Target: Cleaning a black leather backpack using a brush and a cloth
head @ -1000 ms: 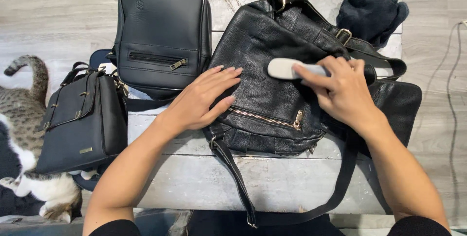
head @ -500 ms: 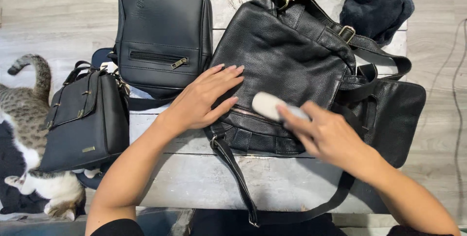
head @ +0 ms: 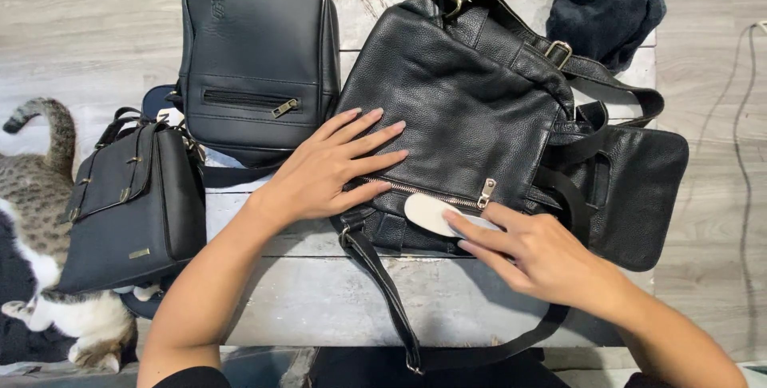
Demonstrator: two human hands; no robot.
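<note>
Big black leather bag [head: 463,108] is lying flat on a whitewashed wood table [head: 335,300], mouth/top end pointing up and away, bottom edge toward the person. Its long axis is running roughly away from the body, tilted a bit to the right; flap [head: 639,196] is hanging open off the right side, strap [head: 383,292] is trailing down over the near table edge.

Left hand [head: 335,168] is lying palm-down on the bag's lower left w/ fingers spread flat, holding nothing, just pressing on the leather next to the gold zip [head: 431,192].

Right hand [head: 543,256] is gripping a small pale oval brush or pad [head: 427,212]: fingers are closed over its right end, thumb side hidden, so the exact pinch can't be told. Pad's long axis is lying approx left-right, free end sticking out to the left. It's touching the bag's low front panel just under the zip pull [head: 485,192], i.e. at the near edge of the bag. So nearly all the bag surface is lying up and away from the pad, and the right hand is the nearer one to that strip; the left is sitting just beside it, up and to the left.

Around: a boxy black bag [head: 256,52] at top left, a small black handbag [head: 132,204] off the table's left edge, a dark cloth [head: 603,12] at top right, a tabby cat [head: 40,196] on the floor at left.
</note>
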